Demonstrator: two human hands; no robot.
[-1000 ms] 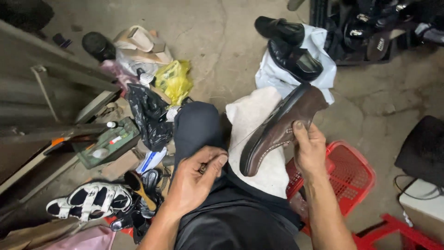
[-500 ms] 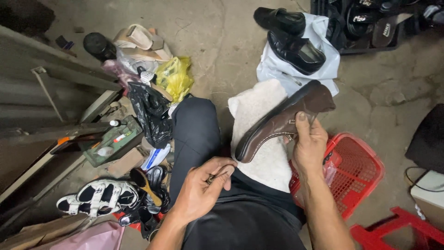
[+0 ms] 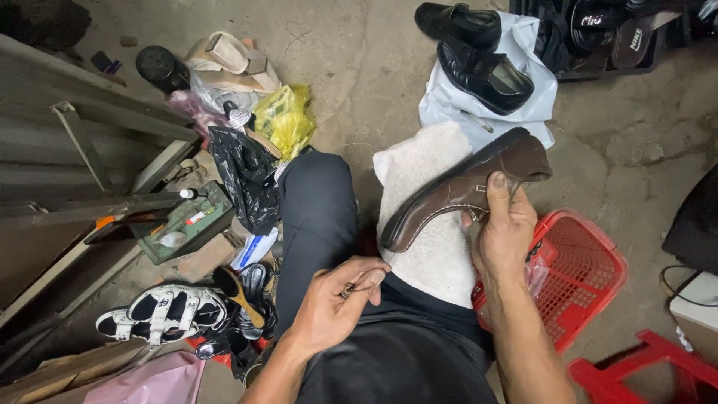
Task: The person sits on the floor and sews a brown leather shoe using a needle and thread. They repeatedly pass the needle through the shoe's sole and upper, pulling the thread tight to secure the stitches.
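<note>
rough concrete floor (image 3: 359, 60) strewn with shoes. right hand (image 3: 505, 228) grips a smooth brown leather shoe (image 3: 456, 191) over a nubby white towel (image 3: 430, 202) on the lap; left hand (image 3: 333, 307) pinches a thin needle-like tool (image 3: 357, 284). crinkled yellow bag (image 3: 284, 120) far left.

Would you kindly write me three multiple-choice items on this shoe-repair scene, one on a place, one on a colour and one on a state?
1. Where does the red basket stand?
A. on the person's right, beside the leg
B. on the metal shelf at the left
C. on the white bag at the top

2. What colour is the shoe in the right hand?
A. black
B. brown
C. white

3. How is the left hand engaged?
A. lying flat and empty
B. gripping the shoe's heel
C. pinching a small thin tool

Key: 1 A, the basket sits by the right forearm; 2 B, its leather is brown; 3 C, its fingertips close on a slender item above the lap.
</note>
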